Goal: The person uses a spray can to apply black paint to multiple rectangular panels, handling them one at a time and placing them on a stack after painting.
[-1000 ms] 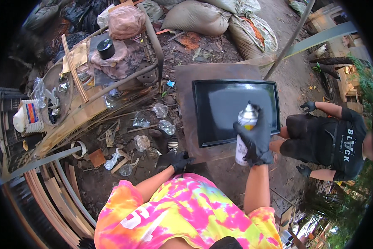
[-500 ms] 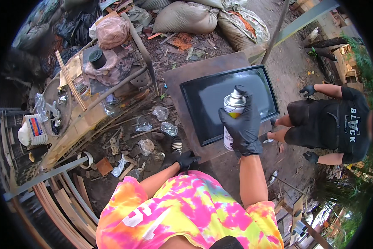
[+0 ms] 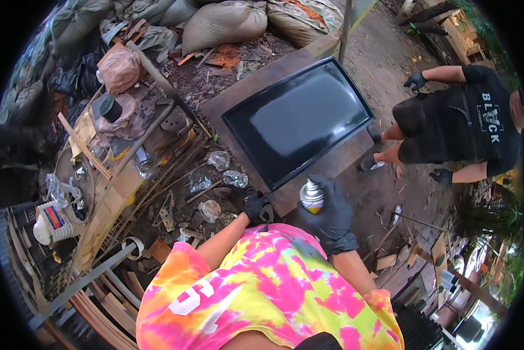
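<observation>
You are drawing the spray can (image 3: 312,197) back with your right hand (image 3: 330,214); half a second ago it was overlapping the black rimmed panel (image 3: 297,125), and now it is sitting past the near edge, close to your tie-dye shirt (image 3: 262,286). Your right grip is staying clamped around the can. The panel is lying on the brown bench (image 3: 346,154), its long sides slanting across your view, and its glossy face is now showing without your hand in front of it. This is suggesting a pause in the work over the face, and it is giving you a clear line for checking the surface.

Your left hand (image 3: 255,206) is resting beside the near-left corner of the panel; its dark glove is merging with dark things there, so you cannot tell whether that grip is holding anything.

Your right glove is hiding the lower body of the can, and finger pressure on the nozzle is not showing. Pale reflections are masking parts of the panel's finish. At the right, a co-worker (image 3: 457,134) is standing apart, the head blurring into the dark rim.
</observation>
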Demonstrator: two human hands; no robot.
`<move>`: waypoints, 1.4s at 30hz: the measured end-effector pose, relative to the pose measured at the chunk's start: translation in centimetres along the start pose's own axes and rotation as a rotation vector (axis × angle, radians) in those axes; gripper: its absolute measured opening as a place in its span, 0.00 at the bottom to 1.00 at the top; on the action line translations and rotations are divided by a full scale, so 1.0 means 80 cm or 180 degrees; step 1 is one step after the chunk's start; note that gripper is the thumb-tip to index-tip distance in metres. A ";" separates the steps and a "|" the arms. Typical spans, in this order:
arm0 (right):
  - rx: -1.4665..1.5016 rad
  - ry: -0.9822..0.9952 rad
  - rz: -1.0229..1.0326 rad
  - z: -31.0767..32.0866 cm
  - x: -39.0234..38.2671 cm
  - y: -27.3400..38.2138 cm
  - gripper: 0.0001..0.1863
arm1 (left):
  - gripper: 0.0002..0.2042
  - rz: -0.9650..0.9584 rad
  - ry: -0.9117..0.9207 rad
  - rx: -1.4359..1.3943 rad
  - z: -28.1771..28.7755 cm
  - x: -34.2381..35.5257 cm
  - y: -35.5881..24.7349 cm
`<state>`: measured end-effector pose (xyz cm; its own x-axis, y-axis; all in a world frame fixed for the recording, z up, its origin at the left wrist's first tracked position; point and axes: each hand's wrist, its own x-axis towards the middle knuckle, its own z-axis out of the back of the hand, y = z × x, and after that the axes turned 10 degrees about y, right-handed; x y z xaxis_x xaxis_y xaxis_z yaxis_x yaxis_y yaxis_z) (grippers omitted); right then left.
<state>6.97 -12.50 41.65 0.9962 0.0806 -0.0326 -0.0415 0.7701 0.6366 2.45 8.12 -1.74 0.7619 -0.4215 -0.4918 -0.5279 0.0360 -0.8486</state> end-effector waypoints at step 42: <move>0.0283 -0.0854 -0.0186 0.039 0.057 -0.139 0.30 | 0.17 0.0690 -0.0097 -0.0565 0.021 -0.038 -0.093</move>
<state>12.18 -22.68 36.81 0.9818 -0.1418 0.1263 0.0117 0.7089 0.7052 4.71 10.63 5.76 0.6335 -0.3936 -0.6661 -0.7352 -0.0380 -0.6768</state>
